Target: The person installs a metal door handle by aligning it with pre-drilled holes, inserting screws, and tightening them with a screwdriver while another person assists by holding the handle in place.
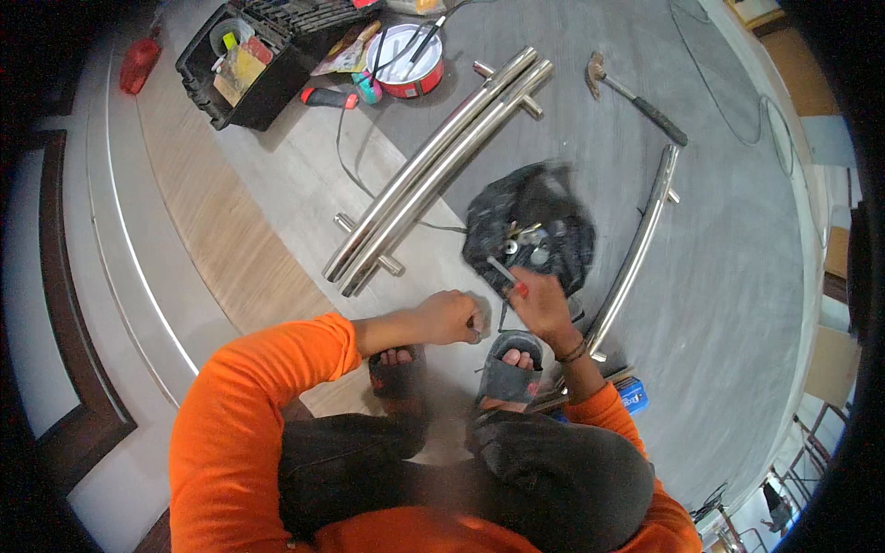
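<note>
My right hand [542,304] is closed around a screwdriver [501,270], with a bit of red handle showing and its metal shaft pointing up and left. It is at the near edge of a black plastic bag [576,241], which lies open with small metal fittings [525,241] inside. To the left, my left hand [452,318] is curled closed above the floor, near my sandals; whatever is between its fingers cannot be made out. Ahead of it lie two shiny metal pull handles [442,166] side by side. Another metal pull handle [636,253] rests right of the bag.
A hammer [636,97] lies at the far right. Far left stands an open black toolbox [263,115] beside a red-and-white bucket [410,85]. A red-and-black tool handle [329,98] is near them. A blue box [633,395] sits by my right forearm.
</note>
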Demonstrator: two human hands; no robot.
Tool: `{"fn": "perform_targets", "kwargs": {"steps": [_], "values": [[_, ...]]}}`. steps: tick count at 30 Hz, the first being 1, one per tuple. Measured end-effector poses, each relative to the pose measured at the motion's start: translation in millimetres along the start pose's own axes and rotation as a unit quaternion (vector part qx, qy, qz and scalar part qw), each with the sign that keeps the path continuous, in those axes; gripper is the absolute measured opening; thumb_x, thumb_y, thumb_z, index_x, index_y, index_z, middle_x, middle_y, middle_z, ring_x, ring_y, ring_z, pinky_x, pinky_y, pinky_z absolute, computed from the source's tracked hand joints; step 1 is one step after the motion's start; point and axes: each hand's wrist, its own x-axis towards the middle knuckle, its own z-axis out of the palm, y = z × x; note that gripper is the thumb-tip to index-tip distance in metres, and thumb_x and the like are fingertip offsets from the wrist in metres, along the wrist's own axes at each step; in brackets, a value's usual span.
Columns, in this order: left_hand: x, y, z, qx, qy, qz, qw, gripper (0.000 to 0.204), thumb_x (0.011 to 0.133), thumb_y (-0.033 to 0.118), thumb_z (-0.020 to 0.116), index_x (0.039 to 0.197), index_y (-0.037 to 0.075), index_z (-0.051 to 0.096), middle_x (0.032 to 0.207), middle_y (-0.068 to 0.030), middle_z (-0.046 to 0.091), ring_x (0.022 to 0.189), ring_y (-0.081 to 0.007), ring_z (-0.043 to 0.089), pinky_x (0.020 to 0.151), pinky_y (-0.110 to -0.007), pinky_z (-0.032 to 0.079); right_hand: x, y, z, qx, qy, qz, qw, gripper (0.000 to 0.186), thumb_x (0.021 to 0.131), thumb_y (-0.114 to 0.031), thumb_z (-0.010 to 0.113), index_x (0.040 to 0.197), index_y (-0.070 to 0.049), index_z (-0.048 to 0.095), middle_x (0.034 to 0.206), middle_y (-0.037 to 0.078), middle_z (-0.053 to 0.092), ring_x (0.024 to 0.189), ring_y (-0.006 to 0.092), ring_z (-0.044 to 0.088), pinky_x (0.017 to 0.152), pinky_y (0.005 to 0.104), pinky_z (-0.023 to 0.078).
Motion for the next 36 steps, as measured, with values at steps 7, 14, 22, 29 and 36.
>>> {"fn": "perform_targets", "kwargs": {"steps": [7, 14, 22, 29, 36], "values": [[-14, -22, -10, 0.072, -0.065, -0.009, 0.995, 0.026, 0.076, 0.03, 0.071, 0.091, 0.009, 0.07, 0.087, -0.0158, 0.068, 0.089, -0.0354, 0.065, 0.081, -0.045, 0.05, 4, -51, -26, 0.181, 0.002, -0.007, 0.984, 0.042, 0.079, -0.022, 0.075, 0.116, -0.005, 0.064, 0.081, 0.015, 0.066, 0.061, 0.0146, 0.055, 0.062, 0.0307, 0.047], [-21, -34, -26, 0.12, -0.03, -0.018, 0.992, 0.024, 0.076, 0.03, 0.069, 0.09, 0.01, 0.07, 0.084, -0.0165, 0.068, 0.086, -0.0363, 0.065, 0.08, -0.046, 0.05, -2, -50, -76, 0.193, 0.18, 0.189, 0.946, 0.029, 0.086, -0.021, 0.07, 0.111, -0.006, 0.065, 0.098, 0.005, 0.069, 0.072, 0.0096, 0.056, 0.068, 0.0251, 0.047], [-8, -27, -28, 0.119, -0.078, 0.0, 0.99, 0.033, 0.076, 0.033, 0.071, 0.096, 0.008, 0.068, 0.09, -0.019, 0.068, 0.091, -0.0378, 0.065, 0.082, -0.048, 0.049, -19, 58, -55, 0.192, 0.228, 0.269, 0.916, 0.037, 0.095, -0.031, 0.056, 0.118, -0.002, 0.062, 0.106, 0.013, 0.066, 0.096, 0.0208, 0.061, 0.085, 0.0319, 0.046], [-13, -20, -35, 0.146, -0.174, -0.009, 0.974, 0.035, 0.077, 0.033, 0.072, 0.095, 0.004, 0.066, 0.09, -0.0172, 0.068, 0.089, -0.0378, 0.064, 0.078, -0.047, 0.05, -17, 8, 22, 0.222, 0.111, 0.227, 0.942, 0.041, 0.093, -0.043, 0.057, 0.109, -0.005, 0.064, 0.078, 0.011, 0.064, 0.068, 0.0184, 0.057, 0.066, 0.035, 0.047], [-36, -38, -31, 0.124, -0.199, 0.056, 0.971, 0.021, 0.077, 0.024, 0.069, 0.09, 0.008, 0.071, 0.09, -0.0169, 0.069, 0.093, -0.0341, 0.064, 0.083, -0.045, 0.05, -26, -19, -13, 0.239, 0.087, 0.25, 0.934, 0.044, 0.093, -0.044, 0.055, 0.112, -0.005, 0.062, 0.088, 0.019, 0.065, 0.075, 0.0288, 0.062, 0.07, 0.0401, 0.048]]}}
